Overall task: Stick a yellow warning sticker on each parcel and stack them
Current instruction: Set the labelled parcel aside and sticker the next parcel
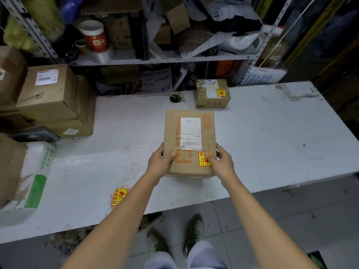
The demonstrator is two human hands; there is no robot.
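A flat cardboard parcel [189, 133] with a white shipping label lies in the middle of the white table [272, 136]. A yellow warning sticker [204, 161] sits on its near right corner. My left hand [161, 162] grips the parcel's near left edge, thumb on top. My right hand [221, 162] grips the near right edge, its thumb on the sticker. A smaller parcel [212, 94] bearing a yellow sticker stands at the table's back. A pile of loose yellow stickers [118, 196] lies near the front edge, partly under my left forearm.
Stacked cardboard boxes [52, 98] fill the table's left side, with a white and green bag [33, 179] in front of them. A cable hole [175, 98] opens at the back edge. Cluttered metal shelves [155, 59] rise behind.
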